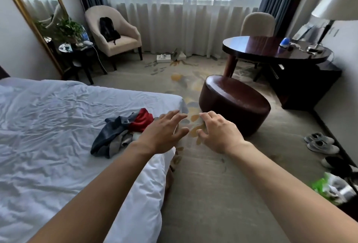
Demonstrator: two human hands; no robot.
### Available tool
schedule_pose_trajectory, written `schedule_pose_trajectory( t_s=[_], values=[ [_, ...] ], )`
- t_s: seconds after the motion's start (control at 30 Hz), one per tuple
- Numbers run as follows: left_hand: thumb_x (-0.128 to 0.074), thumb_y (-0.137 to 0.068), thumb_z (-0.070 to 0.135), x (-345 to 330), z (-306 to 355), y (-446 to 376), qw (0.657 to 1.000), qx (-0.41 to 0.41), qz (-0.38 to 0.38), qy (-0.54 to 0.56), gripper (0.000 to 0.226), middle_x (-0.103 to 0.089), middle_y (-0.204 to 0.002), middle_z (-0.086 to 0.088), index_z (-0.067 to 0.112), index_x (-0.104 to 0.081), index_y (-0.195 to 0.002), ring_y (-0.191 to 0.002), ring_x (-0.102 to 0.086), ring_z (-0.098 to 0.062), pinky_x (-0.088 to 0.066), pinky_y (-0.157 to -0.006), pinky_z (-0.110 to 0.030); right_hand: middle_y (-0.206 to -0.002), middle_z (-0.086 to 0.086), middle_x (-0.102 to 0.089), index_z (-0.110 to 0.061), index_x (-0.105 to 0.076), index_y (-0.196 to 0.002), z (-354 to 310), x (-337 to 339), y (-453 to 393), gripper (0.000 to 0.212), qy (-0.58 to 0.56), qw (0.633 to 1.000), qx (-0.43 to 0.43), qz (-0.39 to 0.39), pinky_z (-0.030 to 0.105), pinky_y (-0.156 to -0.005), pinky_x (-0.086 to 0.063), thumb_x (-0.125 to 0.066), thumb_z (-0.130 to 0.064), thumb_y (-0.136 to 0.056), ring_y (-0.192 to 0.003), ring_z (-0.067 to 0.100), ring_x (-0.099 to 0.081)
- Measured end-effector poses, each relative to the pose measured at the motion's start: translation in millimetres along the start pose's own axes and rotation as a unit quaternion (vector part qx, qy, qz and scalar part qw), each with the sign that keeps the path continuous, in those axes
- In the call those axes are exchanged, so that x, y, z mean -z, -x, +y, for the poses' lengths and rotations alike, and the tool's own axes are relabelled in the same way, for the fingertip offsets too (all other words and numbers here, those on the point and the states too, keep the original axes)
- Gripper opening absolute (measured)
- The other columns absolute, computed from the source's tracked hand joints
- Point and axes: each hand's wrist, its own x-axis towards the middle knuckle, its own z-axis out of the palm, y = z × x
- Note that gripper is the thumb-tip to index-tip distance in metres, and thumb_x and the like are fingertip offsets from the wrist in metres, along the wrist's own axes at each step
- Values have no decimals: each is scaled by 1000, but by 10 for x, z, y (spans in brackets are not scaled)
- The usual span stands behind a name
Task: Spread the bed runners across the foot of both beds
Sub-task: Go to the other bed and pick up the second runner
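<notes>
A bed [58, 126] with a wrinkled white cover fills the left side of the view. A crumpled heap of grey, blue and red cloth [124, 130] lies near its foot edge. My left hand [162, 134] hovers just right of that heap, over the bed's edge, fingers spread and holding nothing. My right hand [219, 132] is stretched out beside it above the carpet, fingers loosely bent and empty. I cannot tell whether the heap is a bed runner. A second bed is out of view.
A round brown leather ottoman [234, 105] stands on the carpet just beyond my right hand. A dark round table [271, 49] with a lamp [337, 6] is at the back right, an armchair [114, 33] at the back left. Shoes [319, 143] lie along the right wall.
</notes>
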Motion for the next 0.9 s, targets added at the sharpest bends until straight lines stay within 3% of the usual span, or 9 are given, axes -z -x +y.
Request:
schedule_pose_trajectory(
  t_s=[0.27,0.53,0.7,0.9],
  values=[
    [-35,-96,62,-120,-1115,-1494,999,49,14,10,55,-21,-162,7,41,-31,-147,-144,-29,-22,-35,-111,-45,-141,-3,-51,-26,-42,-145,185,-401,-1999,59,2,999,45,-6,39,-99,-45,-53,-47,-91,-129,21,-49],
    [-39,-96,60,86,-2394,-2557,986,161,47,23,56,-19,-163,4,39,-32,-148,-145,-24,-23,-33,-111,-45,-146,-4,-48,-28,-40,-147,-201,-794,-4012,57,6,987,152,-50,39,-101,-43,-51,-47,-95,-133,19,-45],
    [-38,-98,58,137,-3056,-2637,957,284,60,8,58,-19,-163,1,36,-30,-151,-148,-19,-24,-25,-117,-47,-154,-3,-41,-26,-37,-150,-663,-1158,-4932,60,37,955,283,-79,39,-106,-41,-50,-48,-97,-140,20,-38],
    [-37,-98,56,-4,-3550,-2603,891,441,97,43,59,-24,-162,1,30,-31,-151,-149,-18,-21,-22,-119,-47,-154,-2,-42,-25,-39,-150,-1170,-1801,-5813,62,31,893,426,-140,40,-112,-33,-54,-48,-95,-143,21,-33]
  ],
)
